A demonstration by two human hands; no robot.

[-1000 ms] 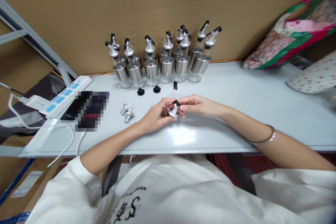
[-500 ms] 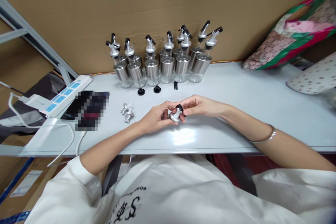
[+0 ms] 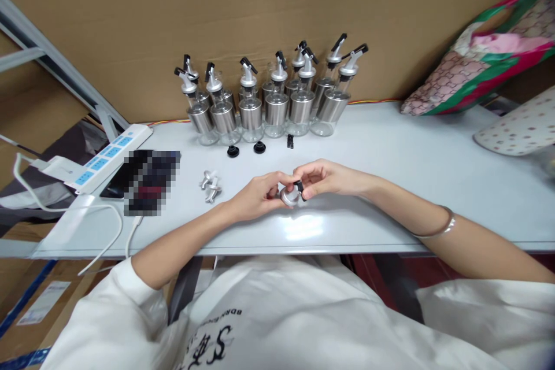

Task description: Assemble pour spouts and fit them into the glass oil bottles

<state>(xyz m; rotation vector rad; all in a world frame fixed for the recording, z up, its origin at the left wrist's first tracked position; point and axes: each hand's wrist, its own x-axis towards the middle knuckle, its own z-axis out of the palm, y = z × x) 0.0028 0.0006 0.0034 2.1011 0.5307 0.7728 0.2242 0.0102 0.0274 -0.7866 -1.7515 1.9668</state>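
Just above the grey table, both hands meet around one silver pourer spout. My left hand pinches its round silver base from the left. My right hand pinches the small black cap part at the spout's top. Two more silver spouts lie loose on the table to the left of my hands. Two black stoppers and a small black clip lie beyond my hands.
Several glass-and-steel dispenser bottles with spouts stand in a cluster against the cardboard wall. A white power strip, a dark phone and white cables sit at the left. A patterned bag and a dotted cushion lie at the right.
Both hands have turned the spout and lowered it slightly toward the table. My right fingers have shifted on the black cap. Nothing else on the table has moved.
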